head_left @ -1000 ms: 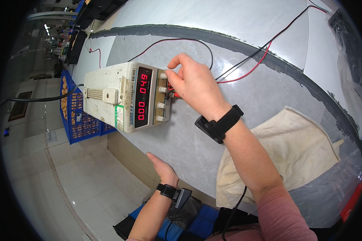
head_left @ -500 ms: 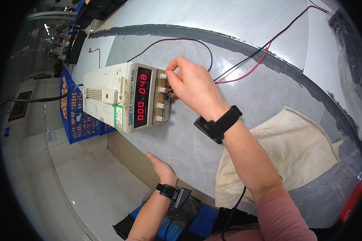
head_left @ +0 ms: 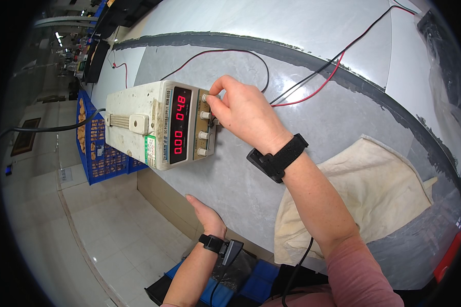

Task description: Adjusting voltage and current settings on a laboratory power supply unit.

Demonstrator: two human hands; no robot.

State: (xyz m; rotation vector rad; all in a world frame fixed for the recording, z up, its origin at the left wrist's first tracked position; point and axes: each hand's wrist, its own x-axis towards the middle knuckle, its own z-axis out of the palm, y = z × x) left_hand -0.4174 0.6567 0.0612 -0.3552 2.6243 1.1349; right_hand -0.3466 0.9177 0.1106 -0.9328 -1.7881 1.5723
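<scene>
A beige bench power supply (head_left: 138, 120) lies on the grey tabletop with its red lit display (head_left: 181, 125) and a row of several knobs toward the right. My right hand (head_left: 248, 110) reaches over its front panel, thumb and forefinger pinched round the far knob (head_left: 205, 98). The other fingers curl and hide part of the panel and the lead sockets. At the table's near edge, my left hand (head_left: 209, 217) holds nothing, its fingers stretched out and seen edge-on. Both wrists wear black straps with small devices.
Red and black leads (head_left: 317, 84) run across the table to the far right. A cream cloth (head_left: 369, 189) lies under my right forearm. Behind the supply stands a blue plastic basket (head_left: 105, 158); a black power cable (head_left: 51, 126) leaves the supply leftward. Blue bins (head_left: 258, 279) sit below the table edge.
My right hand has shifted slightly left, and its thumb and forefinger have closed round the far knob. The display reading looks the same. My left hand stays in place.
</scene>
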